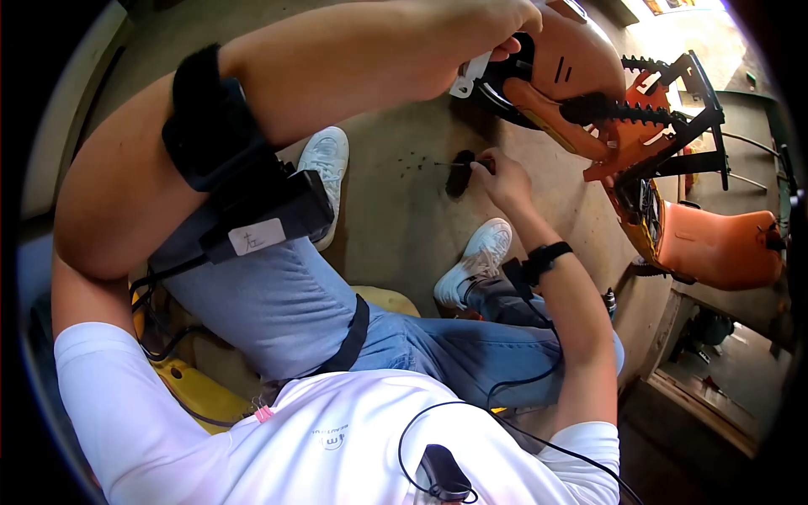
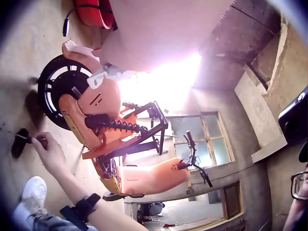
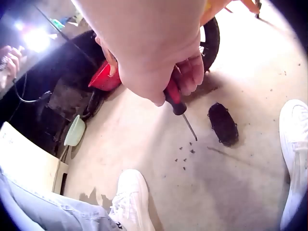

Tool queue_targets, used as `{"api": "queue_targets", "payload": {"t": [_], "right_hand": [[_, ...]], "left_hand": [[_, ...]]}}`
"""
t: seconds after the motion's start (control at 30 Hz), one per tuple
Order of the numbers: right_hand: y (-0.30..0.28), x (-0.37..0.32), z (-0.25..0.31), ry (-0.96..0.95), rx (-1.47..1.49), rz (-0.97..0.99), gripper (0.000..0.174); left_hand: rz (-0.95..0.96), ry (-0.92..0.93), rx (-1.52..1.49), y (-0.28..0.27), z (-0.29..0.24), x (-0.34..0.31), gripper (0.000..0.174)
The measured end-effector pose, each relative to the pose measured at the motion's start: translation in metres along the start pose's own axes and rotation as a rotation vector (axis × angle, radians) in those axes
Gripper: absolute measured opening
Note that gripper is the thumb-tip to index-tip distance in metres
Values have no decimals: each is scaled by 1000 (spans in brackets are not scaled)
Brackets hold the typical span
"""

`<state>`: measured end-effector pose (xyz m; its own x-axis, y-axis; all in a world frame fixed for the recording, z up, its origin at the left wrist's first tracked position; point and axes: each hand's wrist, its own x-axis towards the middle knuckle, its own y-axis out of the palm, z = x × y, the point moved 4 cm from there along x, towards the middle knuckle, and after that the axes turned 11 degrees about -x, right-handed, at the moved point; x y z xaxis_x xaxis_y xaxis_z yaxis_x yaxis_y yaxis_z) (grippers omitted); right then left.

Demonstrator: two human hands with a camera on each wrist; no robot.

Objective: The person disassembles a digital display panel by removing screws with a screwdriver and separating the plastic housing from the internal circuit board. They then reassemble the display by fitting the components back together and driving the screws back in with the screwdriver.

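My right hand [image 1: 505, 181] grips a screwdriver [image 3: 174, 98] with a red and black handle. In the right wrist view its shaft slants down towards several tiny dark screws [image 3: 192, 151] on the floor. A dark oval cover [image 3: 224, 124] lies beside them. My left hand [image 1: 501, 29] is up at the tail of an orange scooter [image 1: 581, 63], its fingertips curled under. A white bracket-like piece [image 1: 465, 82] with holes shows below the palm; I cannot tell whether the hand holds it. The scooter's rear wheel [image 2: 65, 89] is in the left wrist view.
A coil spring [image 2: 120, 125] and a black frame [image 1: 703, 114] stick out from the scooter body. A red basin [image 3: 106, 77] and a pale green bowl [image 3: 75, 131] stand on the floor. My white shoes [image 1: 326, 164] flank the work spot. Another hand [image 3: 12, 60] shows at the far left.
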<state>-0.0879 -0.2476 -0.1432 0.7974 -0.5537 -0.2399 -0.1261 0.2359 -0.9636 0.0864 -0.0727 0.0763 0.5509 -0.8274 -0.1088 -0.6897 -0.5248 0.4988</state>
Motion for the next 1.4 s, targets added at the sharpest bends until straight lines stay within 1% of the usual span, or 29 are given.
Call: {"api": "queue_targets", "payload": {"t": [0.07,0.13,0.17,0.2,0.23,0.27,0.33,0.37,0.4,0.47,0.5,0.53,0.6,0.63,0.67,0.73,0.77,0.8,0.9,1.0,1.17,1.23,1.4], "right_hand": [[-30,-4,-3,-10,36,-18,36],[-68,-12,-5,-52,60,-2,34],[-88,-19,-4,-64,93,-45,32],[-107,-28,-4,-77,125,-91,30],[-125,-35,-8,-48,132,-94,26],[-142,-44,-11,-46,124,-104,26],[-178,-65,-16,-48,440,-220,24],[-197,-78,-14,-18,535,-250,24],[-213,-92,-13,4,629,-283,23],[-233,-117,-18,4,778,-411,22],[-240,-129,-21,2,811,-486,26],[-244,-137,-24,-11,803,-506,26],[-249,-153,-33,-56,969,-586,32],[-249,-156,-38,-61,977,-606,38],[-249,-159,-41,-64,974,-617,38],[-247,-163,-43,-101,1068,-600,40],[-247,-165,-44,-77,1059,-605,45],[-246,-167,-44,-78,1064,-610,45],[-243,-168,-46,-71,1071,-596,46],[-244,-169,-43,-63,1086,-588,46],[-243,-168,-45,-40,1084,-608,46],[-243,-169,-46,-45,1087,-605,46],[-243,-169,-49,-45,1070,-618,46]], "left_hand": [[4,12,-36,5,-4,3,6],[-172,-154,7,7,-5,10,7],[-164,-152,2,5,-2,9,7],[-71,-60,-29,2,-1,5,9],[23,34,-60,-1,2,4,10],[32,42,-65,-5,7,9,10],[1,-28,30,-16,21,25,15],[-16,9,-7,-21,24,23,23],[-3,30,-10,-18,20,21,23],[-127,-36,-46,-14,17,15,11],[-128,-53,-29,-13,14,13,13],[-116,-32,-31,-9,9,11,13],[-90,-145,-163,-2,8,7,16],[65,-192,-121,-1,4,9,33],[74,-185,-119,1,4,9,33],[197,-180,-172,12,1,1,36],[242,-189,-185,16,0,0,37],[243,-188,-178,18,-2,-2,37],[375,-162,-166,28,-9,-6,40],[395,-152,-195,29,-7,-5,41],[370,-226,-228,27,2,-2,39],[338,-227,-178,29,1,-3,39],[341,-218,-105,31,5,-1,39]]}}
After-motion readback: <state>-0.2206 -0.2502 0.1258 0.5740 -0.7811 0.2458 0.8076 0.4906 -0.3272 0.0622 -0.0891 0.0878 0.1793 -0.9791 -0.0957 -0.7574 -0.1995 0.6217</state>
